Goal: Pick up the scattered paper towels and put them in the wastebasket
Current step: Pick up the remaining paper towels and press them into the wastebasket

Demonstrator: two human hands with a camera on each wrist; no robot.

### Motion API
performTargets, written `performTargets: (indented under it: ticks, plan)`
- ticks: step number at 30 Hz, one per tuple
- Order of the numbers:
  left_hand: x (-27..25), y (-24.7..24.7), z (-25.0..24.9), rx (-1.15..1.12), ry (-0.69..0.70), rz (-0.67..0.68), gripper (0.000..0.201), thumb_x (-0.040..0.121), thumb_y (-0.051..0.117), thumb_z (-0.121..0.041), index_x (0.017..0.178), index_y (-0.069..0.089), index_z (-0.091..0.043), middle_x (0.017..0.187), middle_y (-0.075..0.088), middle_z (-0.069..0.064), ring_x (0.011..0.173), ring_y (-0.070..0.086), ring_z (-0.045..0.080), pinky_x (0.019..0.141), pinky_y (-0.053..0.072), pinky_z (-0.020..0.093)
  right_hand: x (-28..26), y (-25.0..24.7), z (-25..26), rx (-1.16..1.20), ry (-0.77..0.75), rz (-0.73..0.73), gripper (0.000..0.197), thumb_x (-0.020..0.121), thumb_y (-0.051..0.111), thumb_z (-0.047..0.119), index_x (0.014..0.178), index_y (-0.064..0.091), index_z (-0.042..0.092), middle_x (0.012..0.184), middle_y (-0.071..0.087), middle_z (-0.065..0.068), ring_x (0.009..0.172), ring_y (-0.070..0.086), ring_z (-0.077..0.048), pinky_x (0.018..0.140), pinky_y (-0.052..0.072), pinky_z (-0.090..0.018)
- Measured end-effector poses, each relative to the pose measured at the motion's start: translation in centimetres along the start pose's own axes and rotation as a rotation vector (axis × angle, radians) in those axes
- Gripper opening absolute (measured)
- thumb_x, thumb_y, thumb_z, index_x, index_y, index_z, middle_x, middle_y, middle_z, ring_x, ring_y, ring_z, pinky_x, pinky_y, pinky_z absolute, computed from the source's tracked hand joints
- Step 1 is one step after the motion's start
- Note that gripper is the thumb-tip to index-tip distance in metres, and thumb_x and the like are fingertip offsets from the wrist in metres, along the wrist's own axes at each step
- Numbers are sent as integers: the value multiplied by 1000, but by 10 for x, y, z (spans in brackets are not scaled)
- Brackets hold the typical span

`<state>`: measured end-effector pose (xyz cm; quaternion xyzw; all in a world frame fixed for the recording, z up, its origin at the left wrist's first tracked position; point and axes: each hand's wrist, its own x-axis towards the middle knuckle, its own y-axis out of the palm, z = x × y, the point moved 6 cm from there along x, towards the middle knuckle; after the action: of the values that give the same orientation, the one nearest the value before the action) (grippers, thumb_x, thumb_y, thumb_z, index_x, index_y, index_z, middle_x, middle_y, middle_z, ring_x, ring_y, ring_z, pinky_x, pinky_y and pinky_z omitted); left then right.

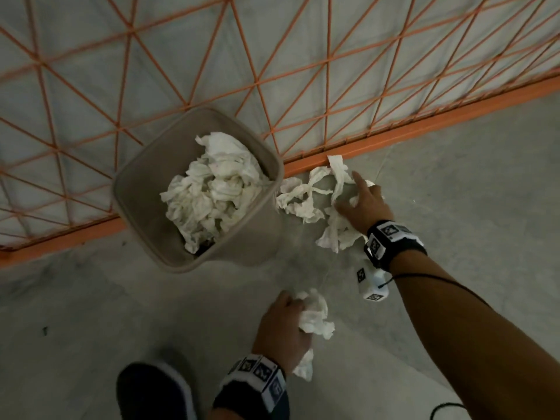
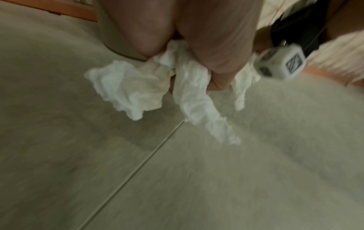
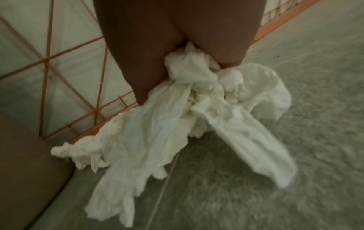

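We saw the left hand (image 1: pixel 283 324) clutching a towel wad (image 1: pixel 315 316) above the floor (image 1: pixel 454 177). The right hand (image 1: pixel 365 204) closed its fingers on loose towels (image 1: pixel 306 201) lying just beside the bin (image 1: pixel 145 177), which was heaped with towels. The wrist markers (image 1: pixel 391 230) bore patterns only, with no readable writing.
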<state>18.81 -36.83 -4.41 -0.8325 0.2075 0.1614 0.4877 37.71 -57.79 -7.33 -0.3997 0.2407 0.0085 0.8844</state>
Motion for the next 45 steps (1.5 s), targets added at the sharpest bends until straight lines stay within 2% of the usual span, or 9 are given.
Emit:
performTargets:
  ticks: [2,7,14,17,25,30,39,42,45]
  plan:
    - [14,-18,-18,-46,31,-126,16,78,58,-13,94,58,-12,107,53,2,91,62,26,74,43,25,4,5,1,-123,-1,30,80,81,61,58,146,15,47,147,32,-10,123,51,-40,97,44,-48]
    - [59,-50,-49,-94,46,-226,40,81,60,-14,119,50,-21,130,42,2,108,55,26,86,47,35,-13,11,-3,-286,-50,15,38,85,59,46,120,54,31,134,45,-10,107,59,-40,88,48,-45]
    - [147,-44,-46,139,17,-163,78,80,65,-9,144,26,-27,157,14,6,134,38,34,104,43,48,-64,15,-35,-43,-174,-131,17,80,64,14,98,63,14,96,54,-7,97,55,-35,75,43,-35]
    - [160,-37,-39,196,10,-125,73,86,59,-5,147,24,-22,151,29,11,132,41,35,105,41,45,-69,-1,-40,17,-179,-242,23,78,63,10,101,59,16,100,51,-3,85,59,-32,70,44,-33]
    - [134,-30,-39,177,161,-181,26,81,69,-23,103,66,-10,111,63,12,106,58,34,89,50,45,-24,-19,-20,-85,-128,-96,70,85,63,32,144,27,39,151,22,-3,110,59,-35,87,51,-42]
    - [116,-31,-49,112,220,-247,22,71,76,-27,76,68,-8,91,61,13,82,60,34,68,53,42,-5,-9,-18,-260,-80,-20,52,91,54,36,141,39,35,152,29,5,124,51,-30,95,45,-44]
    - [160,-51,-51,0,23,-278,69,72,75,-11,129,41,-26,151,21,3,118,51,35,90,52,46,-43,-5,-36,-110,-16,-226,33,88,54,44,93,69,16,96,67,-10,88,63,-32,70,46,-34]
    - [182,-49,-47,23,-133,-148,95,78,72,-15,150,11,-28,161,-11,3,136,35,39,99,47,50,-61,1,-45,30,22,-172,25,88,53,45,99,62,24,88,70,-9,80,66,-31,72,54,-37]
    - [192,-45,-46,80,-179,-84,98,82,70,-20,152,1,-22,162,-3,10,142,25,39,107,39,50,-73,9,-52,74,12,-41,27,89,53,33,116,52,31,95,70,-9,83,66,-30,73,50,-34]
